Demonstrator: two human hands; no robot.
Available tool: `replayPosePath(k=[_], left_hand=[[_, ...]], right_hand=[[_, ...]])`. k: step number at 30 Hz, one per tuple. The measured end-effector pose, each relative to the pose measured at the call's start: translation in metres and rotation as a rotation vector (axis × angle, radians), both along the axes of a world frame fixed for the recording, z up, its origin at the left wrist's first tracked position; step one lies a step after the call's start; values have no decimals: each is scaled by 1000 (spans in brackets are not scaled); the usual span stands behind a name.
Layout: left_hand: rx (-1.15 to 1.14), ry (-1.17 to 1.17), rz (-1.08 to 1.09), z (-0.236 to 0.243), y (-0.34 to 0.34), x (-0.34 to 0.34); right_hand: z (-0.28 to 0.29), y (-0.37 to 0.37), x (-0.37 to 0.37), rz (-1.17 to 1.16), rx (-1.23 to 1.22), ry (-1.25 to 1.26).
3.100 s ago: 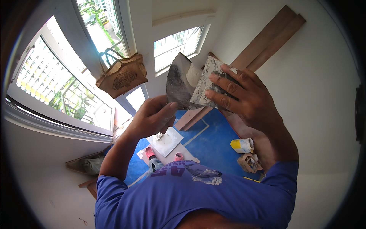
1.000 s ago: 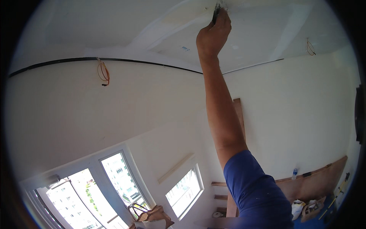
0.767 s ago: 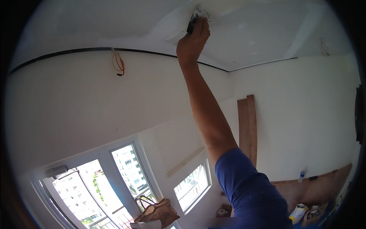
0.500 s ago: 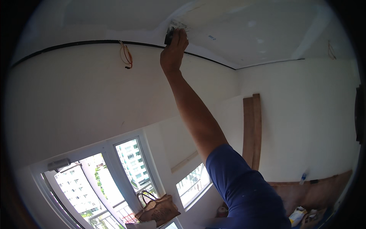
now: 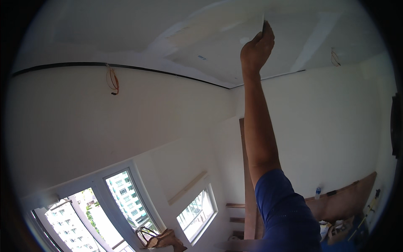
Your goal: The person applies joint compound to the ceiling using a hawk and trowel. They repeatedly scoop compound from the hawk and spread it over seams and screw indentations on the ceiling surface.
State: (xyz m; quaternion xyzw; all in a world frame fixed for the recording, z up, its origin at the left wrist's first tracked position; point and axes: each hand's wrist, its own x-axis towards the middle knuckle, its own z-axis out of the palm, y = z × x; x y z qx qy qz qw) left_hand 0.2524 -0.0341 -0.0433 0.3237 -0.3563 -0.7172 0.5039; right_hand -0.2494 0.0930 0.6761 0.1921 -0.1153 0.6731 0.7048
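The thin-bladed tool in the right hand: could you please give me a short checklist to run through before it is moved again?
1. Grip: the right hand is closed around the thin-bladed tool. Ok.
2. Blade load: the tool is seen nearly edge-on, so any material on its face is hidden. Cannot tell.
3. Contact: the blade is up by the ceiling, but touching or just short of it is unclear. Cannot tell.
4. Hanging wires: the left orange loop and the right loop both hang apart from the hand. Ok.
5. Left hand: out of view. Cannot tell.
6. Footing: the feet are out of view. Cannot tell.
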Motion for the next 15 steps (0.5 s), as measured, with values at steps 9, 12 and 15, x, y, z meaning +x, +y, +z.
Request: replayPosePath(k=[9,12,15], left_hand=[[-254,-306,169,5,6,-28],[-221,-270,175,-2,2,-27],[-111,-216,168,-4,5,-23]], right_hand=[[37,19,-16,-47,-87,-13],[40,-23,11,29,-4,44],[19,-53,29,12,118,68]])
